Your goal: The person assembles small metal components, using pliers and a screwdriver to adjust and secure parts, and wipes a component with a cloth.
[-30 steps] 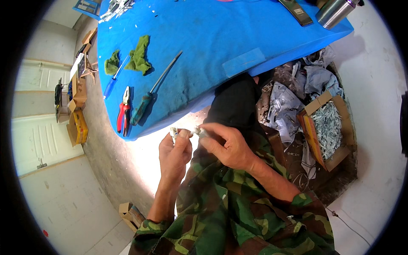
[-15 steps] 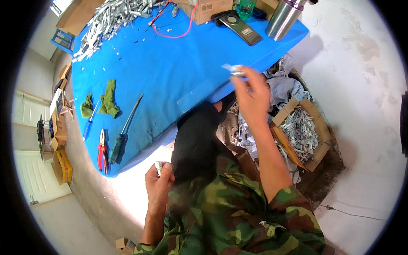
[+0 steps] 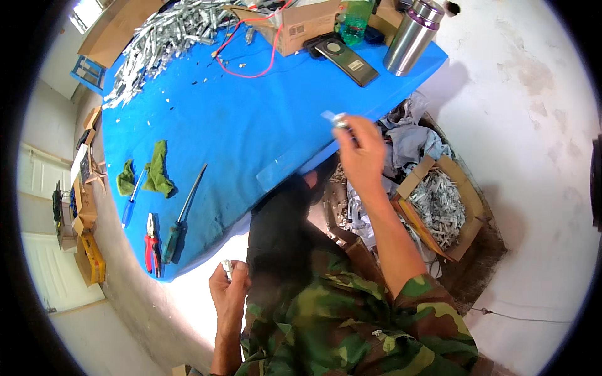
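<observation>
My left hand point(image 3: 229, 291) is low in front of the table's near edge, by my leg. Its thumb and fingers are closed on a small silvery-white metal piece point(image 3: 227, 269). Raised over the right-hand edge of the blue table point(image 3: 244, 119), my right hand point(image 3: 364, 150) pinches a small shiny metal piece point(image 3: 339, 120) with a pale strip sticking out at its far end. Motion blurs that strip, so its kind cannot be told. A large heap of silvery metal pieces point(image 3: 169, 37) lies at the table's far left.
On the table's left lie red-handled pliers point(image 3: 152, 247), a green-handled screwdriver point(image 3: 172, 238), a blue screwdriver point(image 3: 130, 210) and a green rag point(image 3: 158, 172). A phone point(image 3: 348, 61) and steel flask point(image 3: 414, 41) stand far right. Below right, a cardboard box point(image 3: 473, 188) holds silvery pieces.
The whole scene sits lower in the picture as my view has tilted upward. Both hands keep their small metal pieces and stay at about the same places by the table.
</observation>
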Available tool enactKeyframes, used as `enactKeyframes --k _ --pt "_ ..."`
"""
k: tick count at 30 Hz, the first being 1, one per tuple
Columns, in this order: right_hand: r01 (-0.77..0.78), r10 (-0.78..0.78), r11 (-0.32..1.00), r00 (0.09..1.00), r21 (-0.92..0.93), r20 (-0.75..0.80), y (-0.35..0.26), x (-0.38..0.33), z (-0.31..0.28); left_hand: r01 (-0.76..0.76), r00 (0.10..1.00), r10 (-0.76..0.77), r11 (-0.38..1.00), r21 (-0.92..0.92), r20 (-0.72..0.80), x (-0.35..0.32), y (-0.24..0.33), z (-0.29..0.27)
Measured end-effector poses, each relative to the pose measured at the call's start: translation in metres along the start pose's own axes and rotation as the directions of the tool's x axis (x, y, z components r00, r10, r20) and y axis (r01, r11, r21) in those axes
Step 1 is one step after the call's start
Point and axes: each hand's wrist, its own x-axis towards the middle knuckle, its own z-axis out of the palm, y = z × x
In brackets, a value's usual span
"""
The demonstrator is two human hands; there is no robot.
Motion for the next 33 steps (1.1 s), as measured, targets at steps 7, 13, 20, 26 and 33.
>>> enactKeyframes --k 7,13,20,26,33 --pt "-0.163 0.164 0.986 0.986 0.036 -0.017 -0.003 0.000 0.001 -0.012 1.000 0.012 1.000 0.015 -0.003 -0.001 -0.009 0.002" --pt "-0.241 0.232 0.961 0.970 0.136 0.078 0.008 -0.020 -0.009 0.080 0.995 -0.082 0.995 0.052 0.050 -0.007 0.005 0.004" --pt "-0.770 0.746 0.289 0.554 0.569 0.371 -0.036 -0.053 -0.046 -0.031 0.989 0.031 1.000 -0.008 0.142 0.003 0.023 0.023" --pt "-0.725 0.699 0.069 0.525 0.685 0.485 -0.062 -0.077 -0.069 0.004 0.979 0.040 0.977 -0.215 0.199 0.011 0.026 0.031" --pt "-0.705 0.657 0.064 0.563 0.706 0.502 -0.074 -0.095 -0.084 -0.112 0.963 0.174 0.953 -0.282 0.205 0.030 0.029 0.031"
